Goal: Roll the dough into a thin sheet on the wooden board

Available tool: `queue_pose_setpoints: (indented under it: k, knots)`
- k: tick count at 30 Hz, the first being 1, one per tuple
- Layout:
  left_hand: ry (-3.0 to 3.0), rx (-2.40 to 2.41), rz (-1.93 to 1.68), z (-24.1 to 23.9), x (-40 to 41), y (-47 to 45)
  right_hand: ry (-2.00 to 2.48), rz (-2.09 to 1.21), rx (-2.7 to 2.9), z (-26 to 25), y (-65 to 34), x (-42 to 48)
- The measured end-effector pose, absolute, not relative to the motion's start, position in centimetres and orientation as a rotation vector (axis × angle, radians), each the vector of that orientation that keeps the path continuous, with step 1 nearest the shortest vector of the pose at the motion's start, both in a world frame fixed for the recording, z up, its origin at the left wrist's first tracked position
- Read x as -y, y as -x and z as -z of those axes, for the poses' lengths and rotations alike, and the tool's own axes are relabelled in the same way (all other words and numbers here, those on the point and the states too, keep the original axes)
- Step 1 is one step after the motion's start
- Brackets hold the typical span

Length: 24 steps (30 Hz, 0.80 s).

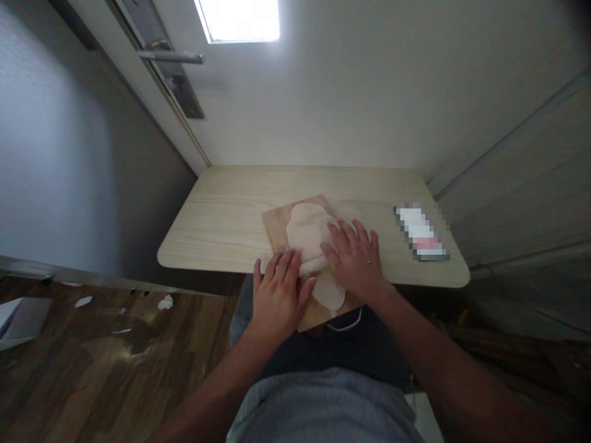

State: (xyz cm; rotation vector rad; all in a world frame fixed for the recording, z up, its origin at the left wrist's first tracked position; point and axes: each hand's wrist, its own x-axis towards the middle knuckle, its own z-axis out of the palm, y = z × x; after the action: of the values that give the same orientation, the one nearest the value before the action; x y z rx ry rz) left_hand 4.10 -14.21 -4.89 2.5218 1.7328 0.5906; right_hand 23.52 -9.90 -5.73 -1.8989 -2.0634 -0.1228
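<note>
A flattened sheet of dough (310,229) lies on a small wooden board (276,225), which sits at an angle across the table's front edge. Across the dough runs a pale, floury rolling pin (313,266), partly covered by my hands. My left hand (281,289) rests palm down over its left part, fingers stretched out and thumb pointing inward. Over the right part lies my right hand (355,255), its fingers spread and the fingertips touching the dough. On the near side of the pin, a smaller tongue of dough (330,292) shows between my hands.
The narrow, light wood table (221,215) stands against a white door with a metal handle (170,56). A phone (421,232), its screen blurred out, lies on the right. White scraps (165,302) and a grey box-like object (25,321) are on the floor at left.
</note>
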Motion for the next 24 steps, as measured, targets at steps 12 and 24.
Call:
queue_pose_setpoints:
  k: [12, 24]
  knots:
    - [-2.472, -1.773, -0.544, 4.9, 11.7, -3.7, 1.887, 0.122, 2.097, 5.7, -22.4, 5.9]
    - [-2.463, -1.789, -0.512, 5.0, 9.6, -3.1, 1.970, 0.037, 2.146, 5.0, -21.6, 3.8]
